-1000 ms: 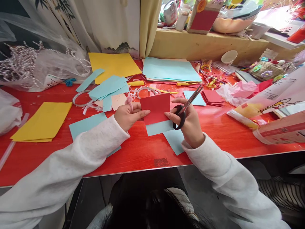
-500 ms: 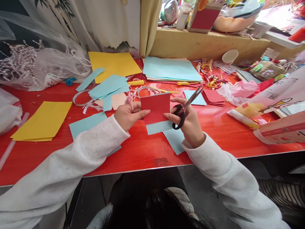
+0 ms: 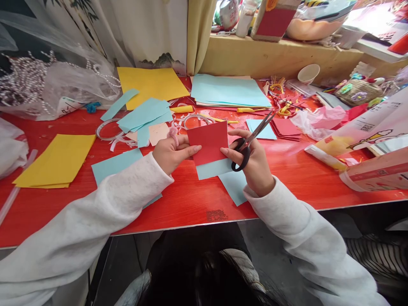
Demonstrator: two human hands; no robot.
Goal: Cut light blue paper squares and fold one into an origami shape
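Note:
A red paper rectangle (image 3: 208,142) is held up between both hands, with a light blue paper (image 3: 213,168) showing below its lower edge. My left hand (image 3: 172,154) pinches the left edge between thumb and fingers; a pink fuzzy band (image 3: 174,132) circles one finger. At the right edge, my right hand (image 3: 255,163) steadies the paper with thumb and fingertips. The same hand carries black-handled scissors (image 3: 242,155), their blades pointing up and away to the right. Another light blue sheet (image 3: 234,187) lies on the red table (image 3: 191,208) beneath.
Yellow papers (image 3: 55,159) lie at left, and light blue cut pieces (image 3: 145,114) behind my left hand. A light blue stack (image 3: 229,91) sits at the back. Tape rolls (image 3: 108,129), red papers (image 3: 286,127), a paper cup (image 3: 308,74) and printed rolls (image 3: 379,170) surround the work area.
The hands, paper and scissors stay almost in place. The scissors and the red paper's top edge have tilted very slightly; the camera view shifted a little.

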